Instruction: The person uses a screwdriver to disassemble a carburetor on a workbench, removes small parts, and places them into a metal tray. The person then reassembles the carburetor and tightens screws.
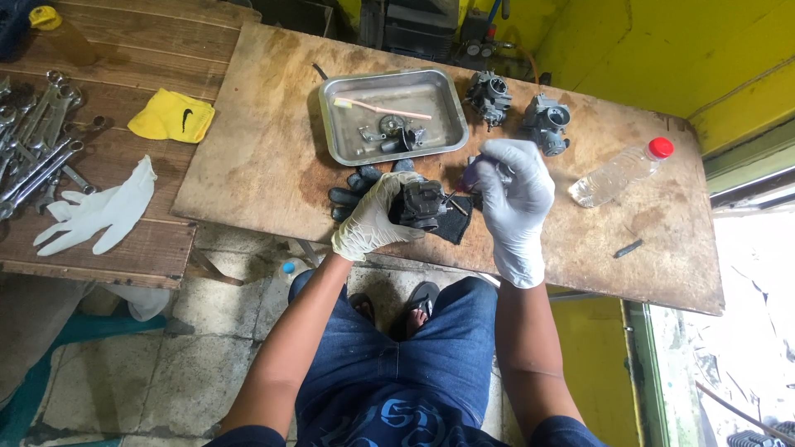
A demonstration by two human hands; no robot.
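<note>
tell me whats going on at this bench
A seated person in white gloves works on a dark carburetor over a wooden board. The left hand grips it above a black glove, while the right hand holds a small tool, hard to make out, at its side. A metal tray holds a toothbrush and small parts. Two more carburetors and a plastic bottle sit nearby.

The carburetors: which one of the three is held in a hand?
The dark carburetor in the left hand; the other two carburetors stand free beyond the metal tray.
</note>
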